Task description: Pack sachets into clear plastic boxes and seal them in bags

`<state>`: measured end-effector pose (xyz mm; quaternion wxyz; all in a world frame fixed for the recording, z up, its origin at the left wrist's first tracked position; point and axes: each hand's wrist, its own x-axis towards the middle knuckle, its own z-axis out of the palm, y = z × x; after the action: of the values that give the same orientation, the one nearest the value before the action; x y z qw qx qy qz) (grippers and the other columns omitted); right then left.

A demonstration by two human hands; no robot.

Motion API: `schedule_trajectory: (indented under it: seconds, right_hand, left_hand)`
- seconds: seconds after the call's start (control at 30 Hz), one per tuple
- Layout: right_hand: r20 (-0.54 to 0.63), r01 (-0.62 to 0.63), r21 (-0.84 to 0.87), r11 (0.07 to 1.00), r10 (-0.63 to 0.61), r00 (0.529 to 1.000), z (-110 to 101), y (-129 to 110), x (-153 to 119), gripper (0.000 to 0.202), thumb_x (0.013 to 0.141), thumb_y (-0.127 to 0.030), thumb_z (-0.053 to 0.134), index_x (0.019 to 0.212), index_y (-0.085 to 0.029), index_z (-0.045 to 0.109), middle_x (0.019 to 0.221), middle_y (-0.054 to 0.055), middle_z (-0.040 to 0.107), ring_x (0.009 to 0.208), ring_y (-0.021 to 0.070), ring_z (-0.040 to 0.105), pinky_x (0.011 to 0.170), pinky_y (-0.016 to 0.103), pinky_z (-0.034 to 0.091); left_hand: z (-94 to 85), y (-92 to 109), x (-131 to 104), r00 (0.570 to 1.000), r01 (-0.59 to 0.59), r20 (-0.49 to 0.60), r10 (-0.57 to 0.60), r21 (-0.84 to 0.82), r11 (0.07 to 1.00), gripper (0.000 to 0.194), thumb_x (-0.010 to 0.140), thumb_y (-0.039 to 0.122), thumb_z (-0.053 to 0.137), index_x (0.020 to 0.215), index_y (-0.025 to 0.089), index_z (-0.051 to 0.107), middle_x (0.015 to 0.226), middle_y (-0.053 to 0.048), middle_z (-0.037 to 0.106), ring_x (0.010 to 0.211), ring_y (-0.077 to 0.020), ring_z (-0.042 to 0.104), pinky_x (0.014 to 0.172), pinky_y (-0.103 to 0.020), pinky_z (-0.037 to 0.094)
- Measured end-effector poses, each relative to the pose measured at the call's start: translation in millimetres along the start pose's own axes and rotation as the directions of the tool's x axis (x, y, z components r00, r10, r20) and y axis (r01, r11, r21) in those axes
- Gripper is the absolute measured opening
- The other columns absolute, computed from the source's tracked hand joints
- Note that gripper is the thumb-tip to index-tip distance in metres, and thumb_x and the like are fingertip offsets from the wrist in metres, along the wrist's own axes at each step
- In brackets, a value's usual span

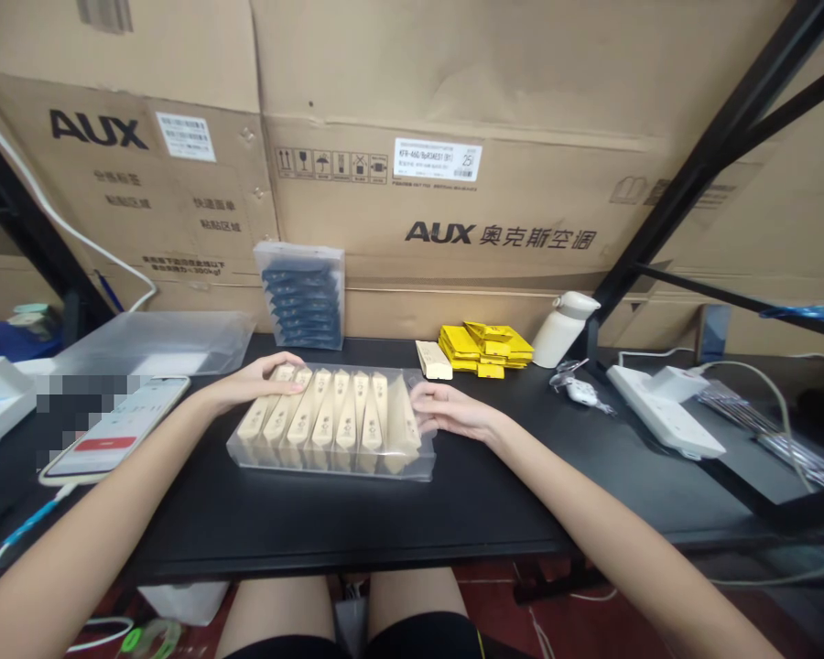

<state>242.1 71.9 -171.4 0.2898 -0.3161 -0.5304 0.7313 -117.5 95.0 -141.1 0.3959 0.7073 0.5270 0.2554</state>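
L hand [266,379] grips clr box [413,467] w/ beige pkts [347,410] (R hand [457,412]: grip unclear).

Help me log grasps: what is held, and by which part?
A clear box of beige packets: left hand at its far left corner; right hand at its right end, grip unclear.

1 box [420,465] (see-through) between left hand [266,381] and right hand [457,412]
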Motion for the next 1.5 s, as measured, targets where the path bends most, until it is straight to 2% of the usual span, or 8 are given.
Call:
schedule_trajectory:
  seconds: [0.57, 0.8, 0.87, 0.93, 1.03, 1.17, 1.27, 1.5]
  right_hand:
    - [0.239, -0.018, -0.113, 0.993, 0.044, 0.97, 0.5, -0.7, -2.7, 0.029, 0.084, -0.024, 0.066, 0.111, -0.014, 0.068, 0.108, 0.01, 0.07, 0.102, 0.0184, 0.067, 0.087, 0.029, 0.054]
    - [-0.004, -0.013, -0.275, 0.961, 0.012, 1.0, -15.3, -3.6, -1.1, 0.02, 0.079, -0.025, 0.063, 0.094, -0.013, 0.069, 0.072, 0.003, 0.068, 0.065, 0.0124, 0.067, 0.068, 0.027, 0.056]
    - [-0.192, 0.036, -0.445, 0.895, -0.135, 0.972, -27.0, -3.8, 0.1, 0.014, 0.079, -0.025, 0.057, 0.081, -0.014, 0.065, 0.06, 0.0, 0.061, 0.052, 0.0111, 0.06, 0.057, 0.027, 0.053]
    - [-0.348, 0.059, -0.683, 0.728, -0.395, 0.85, -38.2, -3.8, 0.9, 0.013, 0.079, -0.024, 0.053, 0.075, -0.015, 0.061, 0.062, 0.001, 0.061, 0.052, 0.0134, 0.059, 0.056, 0.03, 0.053]
    - [-0.267, 0.001, -0.933, 0.361, -0.693, 0.67, -49.0, -3.0, 1.0, 0.019, 0.079, -0.022, 0.051, 0.091, -0.015, 0.064, 0.092, 0.011, 0.069, 0.082, 0.0234, 0.066, 0.079, 0.042, 0.054]
    - [-0.059, 0.014, -0.994, 0.105, -0.662, 0.747, -51.8, 0.7, 1.5, 0.043, 0.081, -0.025, 0.056, 0.123, -0.013, 0.056, 0.128, 0.018, 0.058, 0.122, 0.0309, 0.053, 0.103, 0.049, 0.04]
    - [-0.036, 0.028, -0.995, 0.092, -0.634, 0.773, -49.8, 2.4, 2.7, 0.044, 0.083, -0.03, 0.058, 0.124, -0.015, 0.054, 0.126, 0.018, 0.06, 0.118, 0.0305, 0.056, 0.1, 0.049, 0.043]
    - [-0.066, 0.053, -0.987, 0.149, -0.693, 0.718, -40.2, -3.6, 1.3, 0.028, 0.081, -0.038, 0.063, 0.099, -0.017, 0.063, 0.096, 0.01, 0.067, 0.095, 0.0242, 0.063, 0.089, 0.041, 0.049]
  left_hand:
    - [-0.2, -1.8, 0.8, 1.0, 0.012, 0.001, -0.012, 0.003, 1.0, 0.052, 0.064, 0.051, 0.074, 0.107, 0.025, 0.061, 0.109, -0.003, 0.065, 0.108, -0.0288, 0.061, 0.09, -0.035, 0.051]
    - [-1.1, -7.9, 5.2, 1.0, -0.029, 0.002, 0.029, 0.025, 0.999, 0.05, 0.064, 0.05, 0.074, 0.105, 0.025, 0.062, 0.108, -0.003, 0.066, 0.107, -0.0288, 0.061, 0.091, -0.036, 0.049]
    - [-1.5, -9.2, 5.9, 1.0, -0.029, 0.007, 0.029, 0.023, 0.999, 0.05, 0.065, 0.05, 0.074, 0.106, 0.025, 0.061, 0.109, -0.003, 0.065, 0.109, -0.029, 0.06, 0.092, -0.036, 0.049]
    - [-1.8, -9.8, 6.1, 1.0, -0.026, 0.012, 0.026, 0.023, 0.999, 0.05, 0.065, 0.051, 0.074, 0.106, 0.025, 0.061, 0.11, -0.003, 0.064, 0.11, -0.0291, 0.059, 0.094, -0.037, 0.048]
    - [-2.0, -9.4, 5.7, 1.0, -0.024, 0.02, 0.024, 0.022, 0.999, 0.05, 0.066, 0.051, 0.074, 0.106, 0.025, 0.06, 0.11, -0.003, 0.063, 0.111, -0.0291, 0.058, 0.094, -0.037, 0.047]
    - [-1.3, -7.0, 4.4, 1.0, -0.018, 0.021, 0.017, 0.01, 1.0, 0.05, 0.066, 0.051, 0.074, 0.106, 0.025, 0.06, 0.109, -0.003, 0.063, 0.109, -0.0288, 0.059, 0.093, -0.036, 0.048]
    - [-0.9, -6.0, 3.8, 1.0, -0.011, 0.022, 0.011, 0.004, 1.0, 0.05, 0.066, 0.051, 0.074, 0.106, 0.025, 0.06, 0.108, -0.002, 0.063, 0.109, -0.028, 0.059, 0.093, -0.035, 0.048]
    - [-2.3, -9.5, 4.8, 1.0, -0.013, 0.02, 0.013, 0.011, 1.0, 0.05, 0.066, 0.051, 0.074, 0.107, 0.025, 0.06, 0.108, -0.002, 0.064, 0.109, -0.028, 0.06, 0.092, -0.035, 0.049]
